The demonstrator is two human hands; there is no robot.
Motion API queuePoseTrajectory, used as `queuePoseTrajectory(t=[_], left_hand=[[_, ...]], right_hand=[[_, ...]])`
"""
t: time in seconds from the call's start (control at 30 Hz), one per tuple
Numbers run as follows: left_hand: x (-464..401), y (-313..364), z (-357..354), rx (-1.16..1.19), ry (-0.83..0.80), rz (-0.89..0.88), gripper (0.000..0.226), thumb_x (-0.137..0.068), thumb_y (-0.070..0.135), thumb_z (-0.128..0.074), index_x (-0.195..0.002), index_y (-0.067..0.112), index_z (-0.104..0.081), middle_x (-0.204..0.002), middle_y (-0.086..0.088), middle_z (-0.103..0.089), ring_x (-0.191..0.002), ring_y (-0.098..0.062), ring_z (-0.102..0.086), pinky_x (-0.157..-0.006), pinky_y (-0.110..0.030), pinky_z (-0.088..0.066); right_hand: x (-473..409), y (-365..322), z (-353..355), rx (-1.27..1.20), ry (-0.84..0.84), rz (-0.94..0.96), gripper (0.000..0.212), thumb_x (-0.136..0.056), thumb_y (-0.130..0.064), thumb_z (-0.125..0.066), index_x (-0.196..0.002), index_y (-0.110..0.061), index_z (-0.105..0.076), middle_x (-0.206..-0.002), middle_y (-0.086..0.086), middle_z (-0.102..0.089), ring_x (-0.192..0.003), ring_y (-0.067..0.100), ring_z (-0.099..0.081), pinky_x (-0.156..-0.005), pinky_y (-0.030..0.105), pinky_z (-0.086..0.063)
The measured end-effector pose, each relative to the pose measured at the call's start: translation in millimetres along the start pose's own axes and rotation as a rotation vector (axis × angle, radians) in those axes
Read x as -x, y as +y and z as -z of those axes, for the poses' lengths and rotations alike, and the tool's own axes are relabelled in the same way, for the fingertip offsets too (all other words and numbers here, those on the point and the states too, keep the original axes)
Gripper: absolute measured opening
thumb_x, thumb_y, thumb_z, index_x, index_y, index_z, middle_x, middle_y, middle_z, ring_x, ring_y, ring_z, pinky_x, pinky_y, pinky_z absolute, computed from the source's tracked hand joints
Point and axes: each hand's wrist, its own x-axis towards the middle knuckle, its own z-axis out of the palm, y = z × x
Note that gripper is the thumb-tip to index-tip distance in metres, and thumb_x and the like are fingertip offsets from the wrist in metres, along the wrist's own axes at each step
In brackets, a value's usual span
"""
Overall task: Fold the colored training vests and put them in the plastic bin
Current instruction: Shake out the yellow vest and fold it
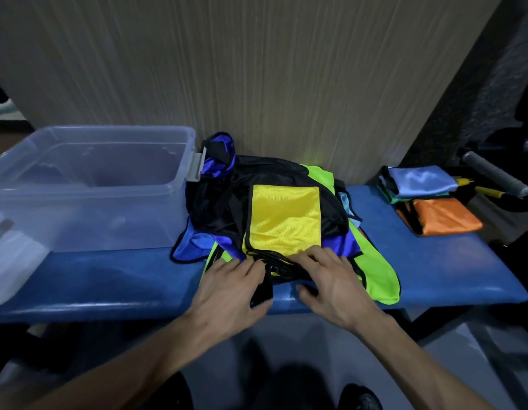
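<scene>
Bin (88, 161), clear plastic, rectangular, lid off, at left end of blue padded bench (434, 261). Just right of bin: loose pile of mesh vests (215, 202), black, blue and neon green, topped by yellow vest (285, 220), folded into a rectangle with black trim. Left hand (230, 287) palm down at near edge of yellow vest, fingers curled on black trim. Right hand (330, 279) alongside, fingers spread, pressing same edge. Far right: folded light-blue vest (419, 180) and orange vest (443, 216), stacked apart.
</scene>
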Motion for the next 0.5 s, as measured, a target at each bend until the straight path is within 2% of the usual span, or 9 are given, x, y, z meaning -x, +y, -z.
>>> queuePoseTrajectory(t=[0.13, 0.27, 0.37, 0.43, 0.5], left_hand=[[2.1, 8.3, -5.6, -0.011, 0.099, -0.042, 0.023, -0.079, 0.045, -0.06, -0.087, 0.024, -0.059, -0.079, 0.008, -0.058, -0.072, -0.02, -0.058, -0.067, -0.036, -0.047], [2.8, 14.4, -11.1, -0.094, 0.111, -0.051, 0.023, -0.08, 0.042, -0.062, -0.087, 0.021, -0.059, -0.081, 0.003, -0.054, -0.073, -0.024, -0.054, -0.066, -0.039, -0.044], [2.8, 14.0, -12.8, -0.086, 0.129, -0.074, 0.014, -0.083, 0.034, -0.061, -0.087, 0.021, -0.059, -0.081, 0.003, -0.053, -0.074, -0.023, -0.052, -0.067, -0.038, -0.041], [1.7, 10.5, -9.1, -0.068, 0.143, -0.111, 0.008, -0.086, 0.028, -0.062, -0.089, 0.021, -0.062, -0.085, 0.004, -0.054, -0.079, -0.021, -0.051, -0.069, -0.037, -0.041], [-1.3, 5.5, -1.2, -0.011, 0.165, -0.14, 0.01, -0.091, 0.024, -0.059, -0.096, 0.019, -0.065, -0.1, 0.003, -0.058, -0.091, -0.021, -0.053, -0.077, -0.035, -0.042]], right_hand=[[-0.3, 0.7, 0.2, 0.001, -0.008, 0.01, 0.063, -0.087, -0.046, -0.053, -0.149, -0.037, -0.042, -0.124, -0.01, -0.047, -0.112, 0.016, -0.046, -0.086, 0.038, -0.042], [-2.3, -0.7, 1.2, 0.025, -0.037, 0.022, 0.071, -0.089, -0.045, -0.053, -0.155, -0.045, -0.028, -0.124, -0.007, -0.044, -0.111, 0.019, -0.043, -0.088, 0.04, -0.041], [-6.6, -3.3, 3.8, 0.062, -0.059, 0.026, 0.073, -0.09, -0.043, -0.054, -0.155, -0.048, -0.021, -0.125, -0.005, -0.042, -0.113, 0.022, -0.041, -0.09, 0.045, -0.042], [-7.0, -5.1, 4.2, 0.076, -0.067, 0.029, 0.073, -0.09, -0.043, -0.055, -0.154, -0.048, -0.02, -0.124, -0.003, -0.041, -0.113, 0.024, -0.04, -0.091, 0.048, -0.044], [-6.3, -7.2, 3.5, 0.103, -0.054, 0.031, 0.069, -0.088, -0.042, -0.058, -0.15, -0.046, -0.027, -0.122, -0.001, -0.043, -0.11, 0.027, -0.043, -0.085, 0.052, -0.048]])
